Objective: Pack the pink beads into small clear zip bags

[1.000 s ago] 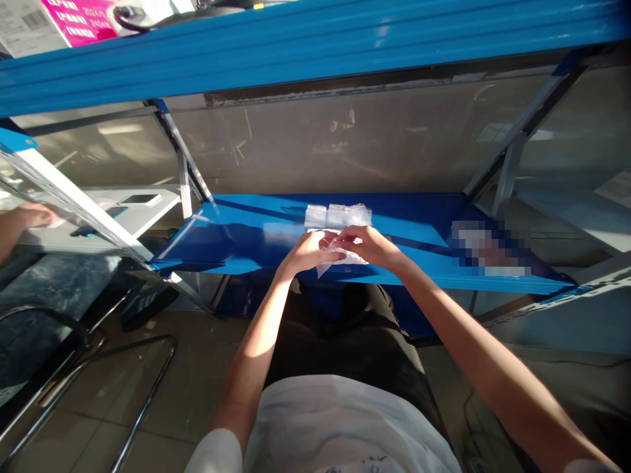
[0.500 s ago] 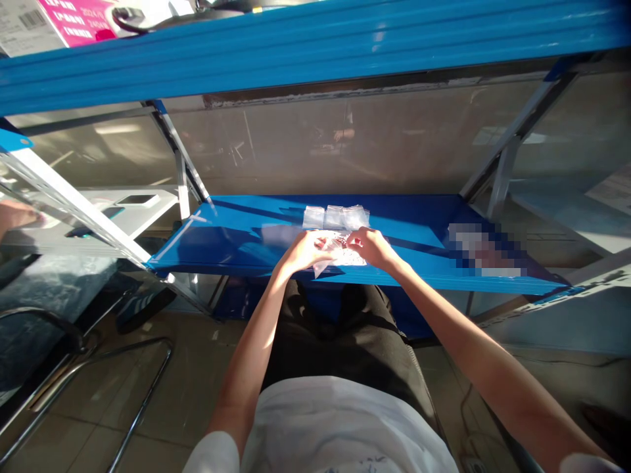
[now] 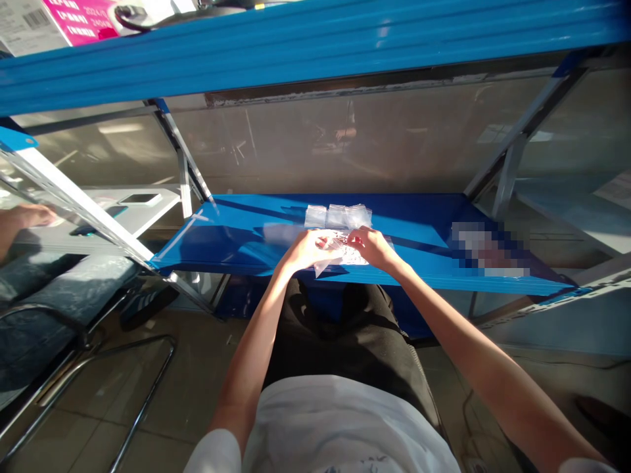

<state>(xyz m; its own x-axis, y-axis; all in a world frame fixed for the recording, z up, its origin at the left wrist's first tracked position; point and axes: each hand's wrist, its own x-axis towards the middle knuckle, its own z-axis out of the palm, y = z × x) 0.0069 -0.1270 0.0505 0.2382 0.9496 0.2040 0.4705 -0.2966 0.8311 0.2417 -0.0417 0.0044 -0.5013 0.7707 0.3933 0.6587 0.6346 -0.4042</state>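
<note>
Left hand (image 3: 306, 253) and right hand (image 3: 374, 248) pinch a crumpled clear plastic bag (image 3: 351, 257) at the front edge of the blue steel shelf (image 3: 419, 226), fingers closed on the film. Small clear bags (image 3: 338, 216) lie just behind on the shelf. Step looks like bag handling; next needs the film parted.

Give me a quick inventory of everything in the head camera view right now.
Steel shelf: one, blue, in front of the person, under the hands.
Upper shelf beam: one, blue, across the top of the view.
Small plastic bags: about three, clear, in a row on the steel shelf.
Pixelated patch: one, blurred, right end of the steel shelf; contents cannot be told.
Phone: one, dark, on a white surface at left.
Chair frame: one, chrome, lower left.
Other person's hand: one, far left.
Plastic bag: one, clear, between the hands.
Left hand: one, bare, gripping the plastic bag.
Right hand: one, bare, gripping the plastic bag.
</note>
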